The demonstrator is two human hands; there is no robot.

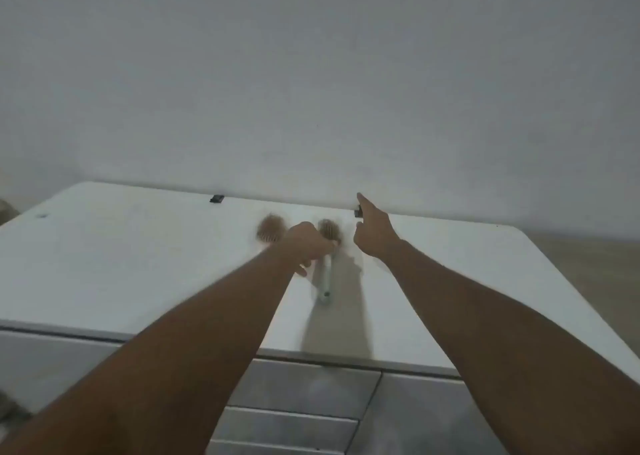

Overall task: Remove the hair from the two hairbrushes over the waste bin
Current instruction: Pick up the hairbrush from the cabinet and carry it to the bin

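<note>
**Two hairbrushes at the back of a white desk, both arms stretched toward them**

A white desk (138, 264) stands against a plain pale wall (311, 73). Two small dark clips sit on its far edge: one clip (216, 198) left of centre, the other (358, 211) partly hidden behind the right hand. Below the near edge there are grey drawer fronts (304, 385).

The picture is blurred, so fine detail is lost. Two hairbrushes lie side by side near the far edge, heads pointing at the wall. The left hairbrush (270, 227) shows only its brownish bristle head; the left hand covers its handle. The right hairbrush (327, 264) has a brown head and a pale handle running back toward the near edge, with a shadow falling beside it.

The left hand (306, 243) is curled into a fist between the two heads, right at the neck of the right hairbrush; whether its grip really encloses either brush, I cannot tell. The right hand (374, 227) hovers just beside the right hairbrush, fingers spread and loose, holding nothing.
</note>
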